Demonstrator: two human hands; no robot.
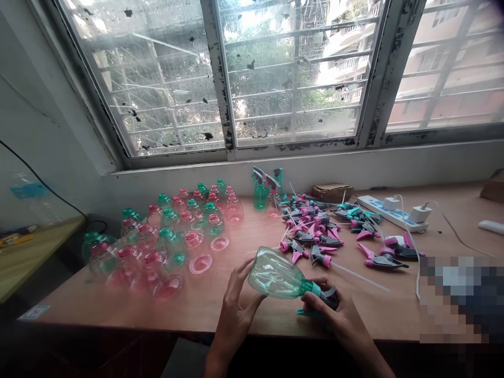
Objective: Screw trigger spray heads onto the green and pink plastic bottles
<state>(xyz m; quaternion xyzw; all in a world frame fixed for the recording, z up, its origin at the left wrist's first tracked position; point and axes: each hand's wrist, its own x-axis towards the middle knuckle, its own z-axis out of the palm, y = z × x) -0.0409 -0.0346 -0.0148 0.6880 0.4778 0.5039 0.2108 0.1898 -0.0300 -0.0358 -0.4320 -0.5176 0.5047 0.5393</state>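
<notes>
A clear green plastic bottle [275, 277] lies tilted on its side above the near table edge. My left hand [236, 304] cups its body, fingers curled round it. My right hand [334, 315] is closed on the grey and teal spray trigger head [326, 296] at the bottle's neck. Just beyond my hands lie loose trigger heads [315, 231] in pink and teal with thin white dip tubes.
Several empty green and pink bottles [169, 236] crowd the left of the wooden table [244, 320]. Two bottles with trigger heads fitted [265, 191] stand near the window wall. A white power strip [389, 212] with plugged chargers and a cardboard box [333, 191] lie at the back right.
</notes>
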